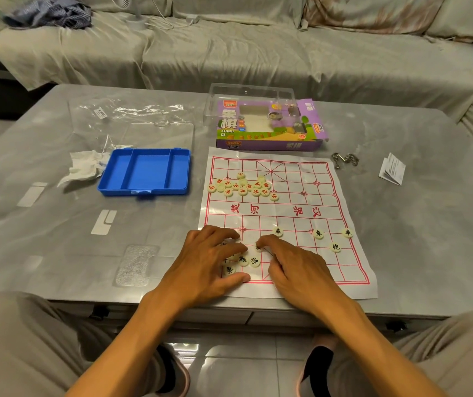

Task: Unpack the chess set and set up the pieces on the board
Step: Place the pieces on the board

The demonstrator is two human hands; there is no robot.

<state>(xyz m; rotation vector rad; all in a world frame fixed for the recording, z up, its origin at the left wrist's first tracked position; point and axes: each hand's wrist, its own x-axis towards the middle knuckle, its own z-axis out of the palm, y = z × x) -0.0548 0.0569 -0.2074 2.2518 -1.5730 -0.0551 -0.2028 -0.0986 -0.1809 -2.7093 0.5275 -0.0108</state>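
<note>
- The board (287,213), a thin white sheet with a red grid, lies flat on the grey table (57,224), near the front edge
- Left hand (209,265) rests palm down on the board's near left corner, fingers a little spread and bent over a cluster of black pieces (244,260); whether it pinches any of them cannot be told
- Right hand (295,270) lies just beside it, fingers curled, the fingertips (261,243) on a piece that is mostly hidden; a true pinch cannot be confirmed
- Four more black pieces sit apart on the near right half: three in a row (318,233) and one (335,247) below them
- Red pieces (244,186) lie heaped on the far left half of the board
- A blue tray (143,170) with three compartments stands left of the board, a crumpled tissue (84,167) beside it
- The purple box (269,127) sits just beyond the board with a clear lid (246,96) over it
- Clear wrapping (126,116) lies behind the tray
- Metal rings (345,160) and a folded leaflet (392,169) lie right of the board
</note>
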